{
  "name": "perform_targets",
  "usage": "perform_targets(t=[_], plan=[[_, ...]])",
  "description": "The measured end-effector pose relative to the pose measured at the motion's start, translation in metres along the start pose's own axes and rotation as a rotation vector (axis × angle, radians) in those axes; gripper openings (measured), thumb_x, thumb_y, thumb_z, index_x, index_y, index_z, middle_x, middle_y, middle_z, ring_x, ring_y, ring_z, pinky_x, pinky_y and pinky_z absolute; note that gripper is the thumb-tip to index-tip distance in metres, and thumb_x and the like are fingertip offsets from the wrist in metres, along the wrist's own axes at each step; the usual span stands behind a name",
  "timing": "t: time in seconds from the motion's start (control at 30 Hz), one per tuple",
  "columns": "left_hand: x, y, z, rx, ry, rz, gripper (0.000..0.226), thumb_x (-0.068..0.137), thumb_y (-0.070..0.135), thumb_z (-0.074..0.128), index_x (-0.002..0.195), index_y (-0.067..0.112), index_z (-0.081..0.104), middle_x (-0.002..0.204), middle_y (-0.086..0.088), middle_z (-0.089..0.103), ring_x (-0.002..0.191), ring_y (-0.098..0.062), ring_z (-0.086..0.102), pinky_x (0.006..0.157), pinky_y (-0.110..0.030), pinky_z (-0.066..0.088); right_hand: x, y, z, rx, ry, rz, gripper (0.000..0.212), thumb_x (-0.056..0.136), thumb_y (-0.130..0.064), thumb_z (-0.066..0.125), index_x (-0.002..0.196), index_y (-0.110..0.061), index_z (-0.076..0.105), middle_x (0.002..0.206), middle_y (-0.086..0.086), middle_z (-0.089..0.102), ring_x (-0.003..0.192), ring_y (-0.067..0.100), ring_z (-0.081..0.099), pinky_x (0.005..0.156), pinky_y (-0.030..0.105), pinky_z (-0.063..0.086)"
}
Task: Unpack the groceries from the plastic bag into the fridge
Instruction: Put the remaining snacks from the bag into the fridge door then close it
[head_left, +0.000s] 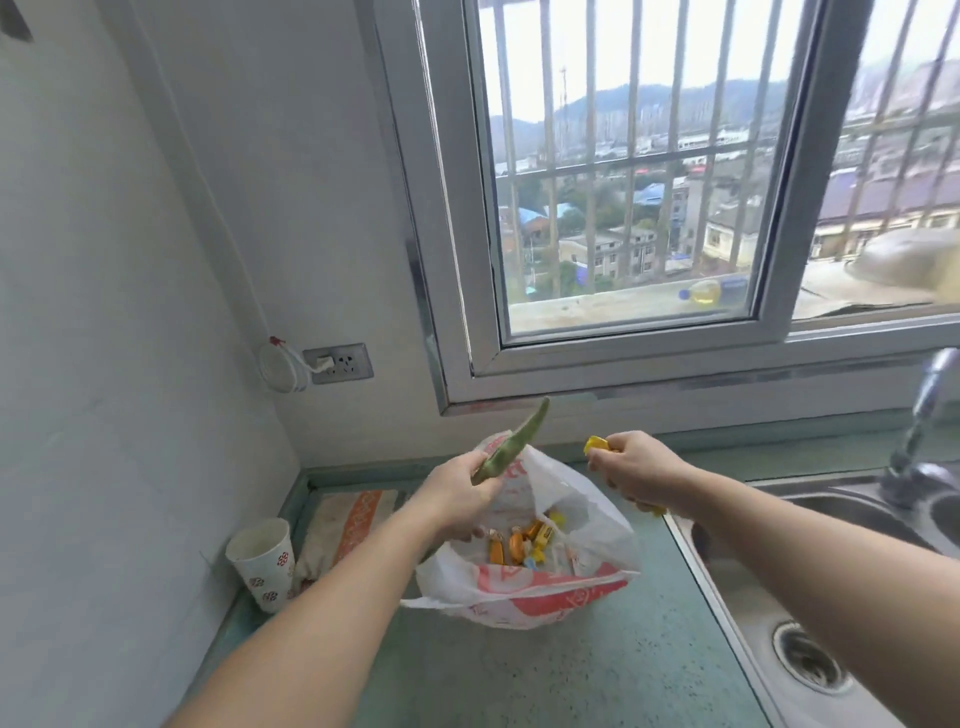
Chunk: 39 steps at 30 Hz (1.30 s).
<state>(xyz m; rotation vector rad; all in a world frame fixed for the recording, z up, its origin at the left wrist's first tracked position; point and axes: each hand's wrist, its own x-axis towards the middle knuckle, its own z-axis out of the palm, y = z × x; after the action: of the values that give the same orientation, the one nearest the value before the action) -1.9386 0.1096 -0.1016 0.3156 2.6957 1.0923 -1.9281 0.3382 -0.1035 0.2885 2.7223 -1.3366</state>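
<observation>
Both hands are gripping goods lifted clear of the bag (524, 587): left hand (457, 493) clamping a pepper (511, 444), right hand (639, 470) clamping yellow packets (597, 446), seemingly for carrying to the fridge.

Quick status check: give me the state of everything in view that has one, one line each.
plastic bag: open on the counter, small wrapped items inside
left hand: grips a green pepper
green pepper: lifted above the bag
right hand: grips a yellow packet
yellow packet: out of the bag, mostly hidden
paper cup: upright
window: left pane shut
socket: plug inserted
</observation>
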Motion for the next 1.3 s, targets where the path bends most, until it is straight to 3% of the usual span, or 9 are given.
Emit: perform_targets(t=[0.17,0.33,0.53,0.67,0.87,0.97,1.1,1.3], plan=[[-0.027,0.006,0.025,-0.205,-0.046,0.11,0.009,0.097,0.037,0.049,0.1,0.032,0.057,0.075,-0.001,0.055,0.06,-0.015,0.052,0.052,-0.024,0.046,-0.058,0.012,-0.007,0.047,0.075,0.06,0.03,0.096,-0.031,0.047,0.093,-0.005,0.061,0.071,0.006,0.052,0.048,0.016,0.042,0.04,0.02,0.032],[-0.036,0.041,0.055,-0.322,-0.135,0.182,0.022,0.1,0.038,0.044,0.1,0.022,0.058,0.073,-0.004,0.053,0.054,-0.013,0.044,0.049,-0.025,0.038,-0.117,0.032,-0.048,0.104,0.232,0.07,0.024,0.096,-0.03,0.047,0.087,-0.01,0.055,0.071,0.005,0.057,0.05,0.017,0.046,0.042,0.023,0.035],[-0.057,0.146,0.126,-0.374,-0.265,0.403,0.028,0.103,0.034,0.039,0.09,0.019,0.06,0.067,-0.006,0.05,0.041,-0.011,0.041,0.038,-0.021,0.032,-0.233,0.082,-0.139,0.286,0.54,0.174,0.023,0.097,-0.024,0.048,0.088,-0.005,0.058,0.071,0.008,0.054,0.048,0.015,0.043,0.041,0.024,0.033],[-0.102,0.233,0.194,-0.301,-0.36,0.581,0.03,0.102,0.033,0.04,0.088,0.015,0.06,0.062,0.001,0.051,0.037,-0.006,0.04,0.041,-0.023,0.033,-0.337,0.129,-0.196,0.27,0.744,0.273,0.01,0.092,-0.016,0.049,0.089,-0.011,0.057,0.078,0.01,0.06,0.058,0.019,0.049,0.045,0.026,0.038],[-0.239,0.363,0.31,-0.344,-0.592,0.75,0.031,0.1,0.039,0.044,0.084,0.019,0.06,0.059,0.001,0.052,0.041,-0.012,0.044,0.041,-0.022,0.034,-0.532,0.205,-0.268,0.312,1.085,0.402,0.017,0.09,-0.003,0.052,0.103,-0.012,0.059,0.086,0.008,0.068,0.06,0.014,0.059,0.045,0.021,0.045],[-0.321,0.42,0.365,-0.354,-0.731,0.815,0.034,0.099,0.04,0.045,0.092,0.012,0.063,0.061,-0.002,0.052,0.04,-0.013,0.043,0.038,-0.021,0.033,-0.637,0.238,-0.292,0.315,1.208,0.456,0.013,0.091,-0.002,0.05,0.09,-0.008,0.062,0.089,0.01,0.069,0.067,0.016,0.062,0.049,0.024,0.045],[-0.426,0.484,0.434,-0.319,-0.893,0.928,0.032,0.1,0.038,0.044,0.096,0.011,0.062,0.061,-0.004,0.053,0.039,-0.015,0.043,0.039,-0.022,0.033,-0.773,0.268,-0.302,0.308,1.388,0.577,0.016,0.092,-0.008,0.049,0.092,-0.007,0.065,0.09,0.009,0.067,0.072,0.018,0.065,0.05,0.024,0.045],[-0.571,0.559,0.514,-0.194,-1.127,1.151,0.031,0.1,0.044,0.042,0.099,0.021,0.062,0.072,-0.001,0.059,0.05,-0.015,0.051,0.048,-0.027,0.041,-0.942,0.299,-0.296,0.245,1.634,0.801,0.016,0.096,-0.018,0.044,0.097,-0.013,0.059,0.09,0.006,0.064,0.06,0.019,0.061,0.046,0.022,0.04]])
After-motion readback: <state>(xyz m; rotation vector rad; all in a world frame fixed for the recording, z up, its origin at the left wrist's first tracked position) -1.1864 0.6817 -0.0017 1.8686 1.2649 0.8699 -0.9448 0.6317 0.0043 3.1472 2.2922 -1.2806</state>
